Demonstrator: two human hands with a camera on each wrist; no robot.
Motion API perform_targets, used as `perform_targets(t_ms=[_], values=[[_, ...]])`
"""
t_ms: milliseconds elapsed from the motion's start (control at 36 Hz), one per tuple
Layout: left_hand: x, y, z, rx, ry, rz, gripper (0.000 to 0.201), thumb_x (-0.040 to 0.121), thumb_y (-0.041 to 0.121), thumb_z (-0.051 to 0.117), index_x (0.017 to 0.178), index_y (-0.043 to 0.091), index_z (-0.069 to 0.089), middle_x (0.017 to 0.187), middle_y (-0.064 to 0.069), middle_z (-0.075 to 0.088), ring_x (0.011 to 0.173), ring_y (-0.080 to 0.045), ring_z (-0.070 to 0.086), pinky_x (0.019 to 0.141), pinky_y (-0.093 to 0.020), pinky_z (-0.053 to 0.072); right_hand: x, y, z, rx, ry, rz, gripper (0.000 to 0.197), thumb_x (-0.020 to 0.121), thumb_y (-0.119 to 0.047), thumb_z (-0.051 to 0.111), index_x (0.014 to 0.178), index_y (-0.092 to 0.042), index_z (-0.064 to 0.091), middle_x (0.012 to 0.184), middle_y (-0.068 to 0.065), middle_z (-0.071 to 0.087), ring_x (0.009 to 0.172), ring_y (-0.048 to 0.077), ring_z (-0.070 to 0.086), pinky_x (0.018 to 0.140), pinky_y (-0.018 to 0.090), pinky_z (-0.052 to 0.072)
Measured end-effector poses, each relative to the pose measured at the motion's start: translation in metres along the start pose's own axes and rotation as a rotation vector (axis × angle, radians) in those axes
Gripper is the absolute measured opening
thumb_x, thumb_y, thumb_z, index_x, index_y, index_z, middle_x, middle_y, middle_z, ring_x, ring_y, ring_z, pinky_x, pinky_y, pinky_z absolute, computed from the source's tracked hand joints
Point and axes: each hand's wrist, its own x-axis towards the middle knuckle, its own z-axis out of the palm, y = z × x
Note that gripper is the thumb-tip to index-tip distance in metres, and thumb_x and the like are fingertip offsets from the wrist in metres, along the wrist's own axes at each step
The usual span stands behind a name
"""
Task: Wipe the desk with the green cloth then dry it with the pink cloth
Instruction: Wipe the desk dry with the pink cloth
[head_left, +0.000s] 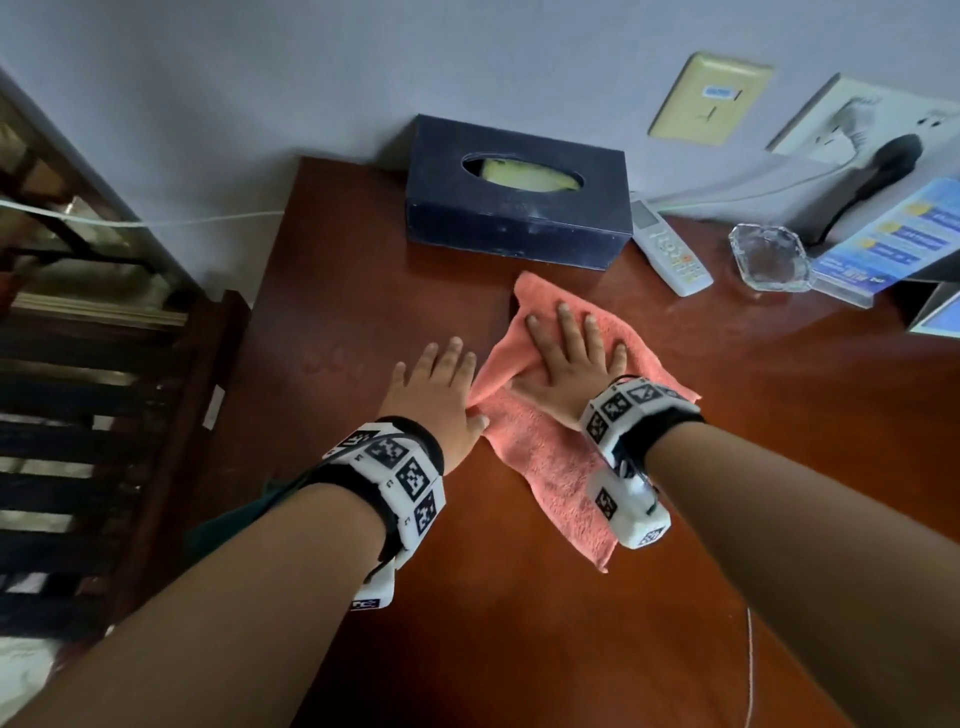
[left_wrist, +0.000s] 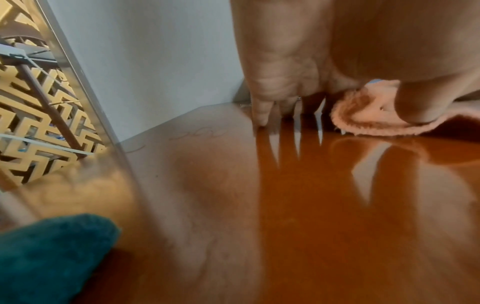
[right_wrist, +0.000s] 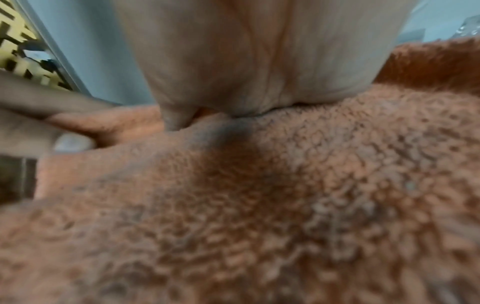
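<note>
While the right hand (head_left: 569, 358) lies flat with fingers spread on the pink cloth (head_left: 550, 457), the head view has the left hand (head_left: 441, 395) just beside it, fingers straight on the reddish wooden desk (head_left: 519, 649), thumb touching the cloth's edge (a dark tissue box (head_left: 517, 208), a remote (head_left: 670, 249) and a glass ashtray (head_left: 769, 257) sit along the wall). Left wrist view: fingertips (left_wrist: 259, 115) down on the glossy desk (left_wrist: 337, 226), thumb on the pink cloth (left_wrist: 363, 115), green cloth (left_wrist: 49, 259) at the near left. Right wrist view: palm (right_wrist: 259, 61) pressing the pink cloth (right_wrist: 259, 205).
</note>
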Motion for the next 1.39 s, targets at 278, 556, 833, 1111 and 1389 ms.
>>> perform_targets(t_ms=[278,556,833,1111,1389], values=[[0.003,-0.012,-0.006,-0.04,-0.05,0.066,0.087,0.09,0.052,0.048,0.151,0.022,-0.006,0.158,0.004,-0.016,0.146,-0.017,-0.009,0.117,-0.041,0.005,-0.05,-0.021,0.03,-0.117,-0.055,-0.135,0.085,0.088,-0.07,0.028,0.147,-0.035,-0.022,0.149,-0.002,-0.041,0.136,0.027,-0.039,0.109,0.064,-0.014],[0.004,-0.012,-0.004,-0.048,-0.025,0.068,0.092,0.087,0.058,0.049,0.151,0.021,-0.005,0.158,0.004,-0.015,0.146,-0.019,-0.009,0.119,-0.043,0.007,0.034,-0.006,-0.015,-0.121,-0.005,-0.143,0.082,0.084,-0.075,0.028,0.145,-0.046,-0.019,0.151,-0.012,-0.036,0.141,0.018,-0.03,0.111,0.06,-0.013],[0.003,-0.009,-0.002,-0.042,0.002,0.048,0.094,0.084,0.057,0.053,0.151,0.023,-0.004,0.158,0.004,-0.013,0.146,-0.019,-0.006,0.118,-0.044,0.008,0.006,-0.002,-0.001,0.004,0.038,0.031,0.083,0.086,-0.075,0.025,0.143,-0.043,-0.026,0.15,-0.007,-0.038,0.14,0.024,-0.031,0.11,0.061,-0.015],[-0.033,-0.009,-0.014,-0.033,-0.034,0.054,0.08,0.092,0.044,0.047,0.151,0.022,-0.003,0.158,0.0,-0.013,0.146,-0.021,-0.008,0.118,-0.046,0.006,-0.066,-0.023,0.045,-0.104,-0.074,-0.113,0.087,0.058,-0.076,-0.003,0.125,-0.041,-0.045,0.14,-0.004,-0.053,0.132,0.027,-0.044,0.106,0.064,-0.019],[-0.039,-0.002,-0.011,-0.028,0.0,0.139,0.059,0.1,0.029,0.024,0.152,0.018,-0.003,0.159,0.003,-0.008,0.146,-0.014,-0.007,0.119,-0.042,0.003,-0.063,-0.068,0.045,-0.201,-0.121,-0.29,0.09,0.062,-0.077,-0.003,0.132,-0.032,-0.037,0.141,-0.001,-0.047,0.13,0.028,-0.046,0.103,0.065,-0.025]])
